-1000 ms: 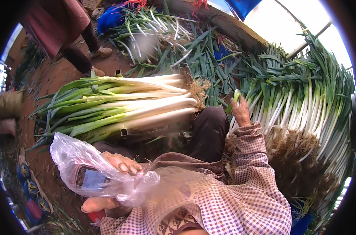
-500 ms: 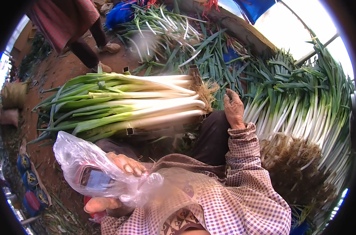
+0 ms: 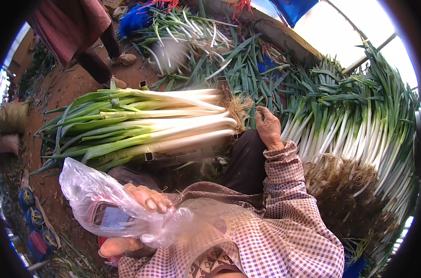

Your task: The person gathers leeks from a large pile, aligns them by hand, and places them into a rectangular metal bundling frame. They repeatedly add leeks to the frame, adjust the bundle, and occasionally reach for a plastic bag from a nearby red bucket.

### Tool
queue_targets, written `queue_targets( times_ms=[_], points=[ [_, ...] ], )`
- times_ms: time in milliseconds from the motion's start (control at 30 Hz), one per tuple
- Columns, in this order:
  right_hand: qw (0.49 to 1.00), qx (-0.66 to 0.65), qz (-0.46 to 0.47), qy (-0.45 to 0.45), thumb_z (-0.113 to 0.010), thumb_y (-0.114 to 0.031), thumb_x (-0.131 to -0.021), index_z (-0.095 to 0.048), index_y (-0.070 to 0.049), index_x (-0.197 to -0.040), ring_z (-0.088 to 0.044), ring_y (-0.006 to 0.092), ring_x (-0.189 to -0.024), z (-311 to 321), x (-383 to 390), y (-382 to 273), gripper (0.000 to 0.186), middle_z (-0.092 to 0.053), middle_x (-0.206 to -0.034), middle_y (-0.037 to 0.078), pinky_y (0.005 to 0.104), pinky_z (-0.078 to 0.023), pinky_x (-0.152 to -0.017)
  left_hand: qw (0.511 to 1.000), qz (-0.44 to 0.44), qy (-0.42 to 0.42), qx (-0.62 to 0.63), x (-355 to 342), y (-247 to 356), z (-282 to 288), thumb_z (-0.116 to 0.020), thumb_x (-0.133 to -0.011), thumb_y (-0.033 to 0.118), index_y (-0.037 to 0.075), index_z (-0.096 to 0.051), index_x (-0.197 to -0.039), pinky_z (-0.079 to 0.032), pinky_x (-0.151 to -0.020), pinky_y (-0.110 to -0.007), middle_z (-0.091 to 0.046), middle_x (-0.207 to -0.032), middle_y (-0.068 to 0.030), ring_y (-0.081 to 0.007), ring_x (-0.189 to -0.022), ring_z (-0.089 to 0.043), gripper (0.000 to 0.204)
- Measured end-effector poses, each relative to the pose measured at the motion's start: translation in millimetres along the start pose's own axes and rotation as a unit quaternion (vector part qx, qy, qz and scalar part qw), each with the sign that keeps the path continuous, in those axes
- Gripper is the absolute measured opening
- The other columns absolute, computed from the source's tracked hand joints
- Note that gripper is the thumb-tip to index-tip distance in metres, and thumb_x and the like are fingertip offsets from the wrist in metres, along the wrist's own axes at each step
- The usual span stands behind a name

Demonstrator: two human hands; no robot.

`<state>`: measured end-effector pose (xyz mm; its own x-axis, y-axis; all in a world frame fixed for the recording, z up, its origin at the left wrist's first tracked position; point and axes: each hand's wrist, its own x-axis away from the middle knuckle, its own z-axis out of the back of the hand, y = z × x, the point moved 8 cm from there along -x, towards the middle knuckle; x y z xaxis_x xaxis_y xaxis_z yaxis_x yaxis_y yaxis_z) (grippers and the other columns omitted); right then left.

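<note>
A mobile phone (image 3: 112, 216) lies inside a clear plastic bag (image 3: 87, 187), and my left hand (image 3: 148, 198) is closed on both, fingers above and thumb below. The bag's gathered end bunches beside my fingers. Across the space in front of me lies a thick bundle of leeks (image 3: 173, 121), green leaves to the left and roots to the right, among dark metal posts (image 3: 149, 156). My right hand (image 3: 269, 128) is by my knee, just right of the bundle's roots. Its fingers are slightly bent and apart from the leeks, with nothing visible in them.
More leeks (image 3: 345, 120) stand heaped at the right, roots toward me. Loose leeks (image 3: 192, 34) lie at the back beside a wooden beam (image 3: 289, 39). Another person (image 3: 71, 32) stands at the far left. Blue-and-red bundles (image 3: 36, 220) sit on the left ground.
The whole view has shifted slightly, so most things sit a little further left. Both hands keep almost the same pose, and the left still holds the bagged phone.
</note>
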<state>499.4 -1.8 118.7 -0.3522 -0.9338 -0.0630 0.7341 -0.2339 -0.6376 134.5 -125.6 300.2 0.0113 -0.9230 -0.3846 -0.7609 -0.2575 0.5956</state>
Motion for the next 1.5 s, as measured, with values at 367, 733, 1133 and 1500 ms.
queue_targets(
  times_ms=[367,733,1133,1500],
  points=[
    [1.0,-0.01,0.014,0.021,-0.054,-0.03,-0.09,-0.063,-0.012,-0.11,-0.066,0.0336,-0.083,3,1,-1,0.029,-0.068,-0.085,0.016,0.0399,-0.051,-0.075,1.0,-0.006,-0.005,0.025,1,2,-2,-0.064,-0.058,0.08,-0.01,-0.041,-0.111,-0.054,-0.075,-0.043,-0.057,-0.089,-0.0195,-0.0334,-0.084,-0.063,0.107],
    [0.999,0.014,0.019,0.033,-0.057,-0.023,-0.09,-0.064,-0.006,-0.109,-0.068,0.0257,-0.081,2,0,0,0.026,-0.069,-0.088,0.015,0.0332,-0.051,-0.072,0.997,-0.031,-0.075,-0.002,-1,6,-12,-0.059,-0.072,0.073,-0.01,-0.04,-0.118,-0.056,-0.075,-0.045,-0.052,-0.096,-0.0174,-0.0307,-0.088,-0.062,0.097],
    [0.999,0.025,0.026,0.005,-0.054,-0.028,-0.09,-0.064,-0.012,-0.108,-0.066,0.0342,-0.086,0,2,-8,0.026,-0.068,-0.091,0.017,0.0398,-0.051,-0.076,0.991,-0.095,-0.098,-0.008,8,11,12,-0.055,-0.074,0.074,-0.008,-0.035,-0.128,-0.056,-0.075,-0.045,-0.052,-0.098,-0.0183,-0.0298,-0.086,-0.062,0.1],
    [0.986,0.023,0.161,0.03,-0.057,-0.02,-0.088,-0.064,-0.008,-0.099,-0.065,0.0355,-0.081,-5,6,-23,0.018,-0.066,-0.087,0.018,0.04,-0.052,-0.069,0.998,-0.059,-0.019,0.003,18,6,3,-0.051,-0.073,0.077,-0.007,-0.033,-0.13,-0.058,-0.068,-0.045,-0.054,-0.096,-0.0204,-0.0326,-0.085,-0.063,0.103]
  ],
)
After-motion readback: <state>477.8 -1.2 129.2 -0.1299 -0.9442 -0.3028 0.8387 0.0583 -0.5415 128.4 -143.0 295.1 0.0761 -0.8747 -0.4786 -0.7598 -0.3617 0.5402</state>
